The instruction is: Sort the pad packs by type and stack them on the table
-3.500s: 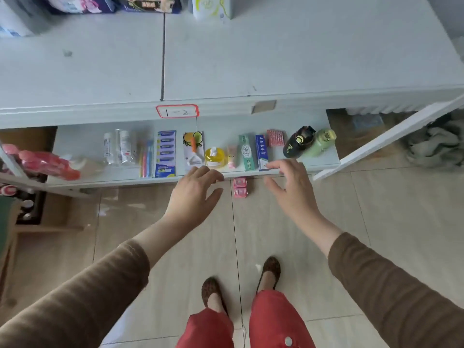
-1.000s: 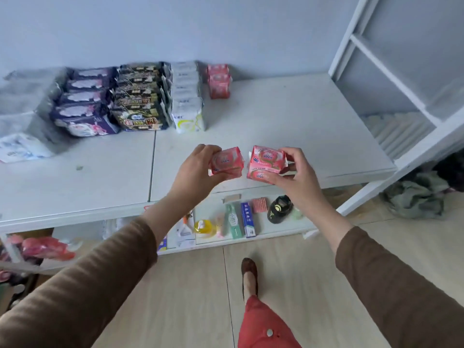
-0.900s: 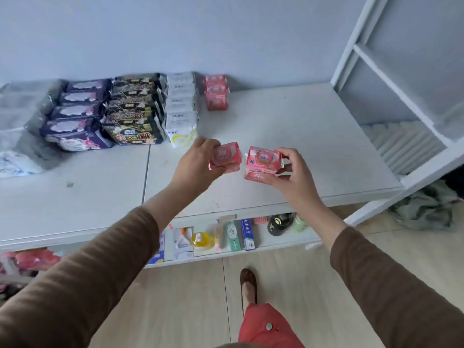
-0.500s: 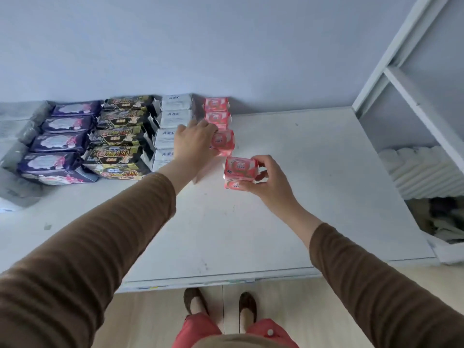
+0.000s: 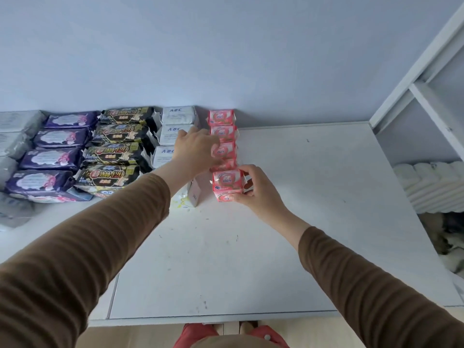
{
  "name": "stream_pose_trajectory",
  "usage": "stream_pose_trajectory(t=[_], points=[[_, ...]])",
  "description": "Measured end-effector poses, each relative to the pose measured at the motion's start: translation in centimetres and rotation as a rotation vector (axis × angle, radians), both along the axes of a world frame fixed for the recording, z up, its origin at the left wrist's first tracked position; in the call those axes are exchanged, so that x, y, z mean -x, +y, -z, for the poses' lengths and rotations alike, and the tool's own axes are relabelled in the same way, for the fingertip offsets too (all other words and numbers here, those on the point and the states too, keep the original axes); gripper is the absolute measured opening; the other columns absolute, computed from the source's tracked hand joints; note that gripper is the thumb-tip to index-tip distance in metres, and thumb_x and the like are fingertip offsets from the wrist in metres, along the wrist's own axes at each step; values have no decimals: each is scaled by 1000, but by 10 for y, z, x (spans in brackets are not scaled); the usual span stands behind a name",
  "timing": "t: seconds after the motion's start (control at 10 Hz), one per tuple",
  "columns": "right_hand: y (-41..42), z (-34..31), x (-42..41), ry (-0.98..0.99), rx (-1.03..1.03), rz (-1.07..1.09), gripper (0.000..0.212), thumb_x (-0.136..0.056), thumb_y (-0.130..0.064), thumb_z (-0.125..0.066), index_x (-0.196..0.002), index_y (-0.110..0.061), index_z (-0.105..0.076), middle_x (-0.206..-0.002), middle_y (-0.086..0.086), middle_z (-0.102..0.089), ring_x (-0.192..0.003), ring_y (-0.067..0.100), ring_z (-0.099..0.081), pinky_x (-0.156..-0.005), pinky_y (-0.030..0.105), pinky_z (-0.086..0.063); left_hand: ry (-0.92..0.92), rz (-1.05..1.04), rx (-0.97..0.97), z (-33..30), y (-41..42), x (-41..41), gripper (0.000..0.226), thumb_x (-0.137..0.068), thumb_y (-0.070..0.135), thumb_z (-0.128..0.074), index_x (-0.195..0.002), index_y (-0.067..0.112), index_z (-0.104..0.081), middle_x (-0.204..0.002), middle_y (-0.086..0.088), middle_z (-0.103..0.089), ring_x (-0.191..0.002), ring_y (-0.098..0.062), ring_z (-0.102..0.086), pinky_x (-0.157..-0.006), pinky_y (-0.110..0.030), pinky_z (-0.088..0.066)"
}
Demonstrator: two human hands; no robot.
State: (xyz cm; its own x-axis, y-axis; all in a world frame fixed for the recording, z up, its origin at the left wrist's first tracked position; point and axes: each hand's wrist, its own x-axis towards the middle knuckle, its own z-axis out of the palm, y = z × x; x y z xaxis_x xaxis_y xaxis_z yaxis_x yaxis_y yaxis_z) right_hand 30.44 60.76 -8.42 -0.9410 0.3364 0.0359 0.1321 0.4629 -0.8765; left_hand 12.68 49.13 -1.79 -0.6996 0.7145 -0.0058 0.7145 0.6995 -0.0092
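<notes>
A pale blue wall (image 5: 226,54) backs the white table (image 5: 288,222), where pad packs stand in rows. In the pink pack row (image 5: 222,133), the right hand (image 5: 258,189) pinches the nearest pink pack (image 5: 227,185); the left hand (image 5: 197,151) presses a pack behind it.

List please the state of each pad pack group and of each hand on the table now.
Pink packs: one row by the wall.
Front pink pack: held in the right hand.
Left hand: closed on a pink pack in the row.
White ABC packs: in a row.
Black packs: in a row.
Purple packs: in a row.
</notes>
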Motion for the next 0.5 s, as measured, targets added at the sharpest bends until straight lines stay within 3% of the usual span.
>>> stream_pose_trajectory(t=[0.1,0.2,0.3,0.5], points=[[-4,1,12,34,-32,3,63,-77,-28,-79,-131,-27,-47,-120,-8,-54,-100,5,-58,-82,31,-58,-52,-6,-38,-6,-5,1,34,-90,57,-55,-116,39,-67,-124,5,-57,-119,-22,-47,-98,-44,-34],[-8,1,20,53,-29,30,60,-75,-37,-79,-124,-27,-46,-114,-12,-58,-93,2,-58,-72,16,-48,-92,-60,-139,-9,-14,-3,28,-96,40,-49,-118,36,-67,-125,3,-58,-118,-23,-49,-99,-43,-35],[-12,4,23,49,-88,95,52,-77,-35,-80,-116,-27,-47,-111,-12,-57,-88,4,-55,-66,16,-40,-105,-107,-245,-13,-28,-11,27,-95,31,-49,-114,33,-68,-120,3,-61,-114,-25,-51,-97,-42,-36],[-26,9,24,46,-129,189,58,-77,-33,-77,-124,-24,-45,-115,-5,-54,-96,15,-58,-75,39,-55,-93,-111,-360,-15,-55,-36,23,-95,30,-52,-111,28,-68,-111,3,-62,-110,-25,-52,-95,-44,-39]])
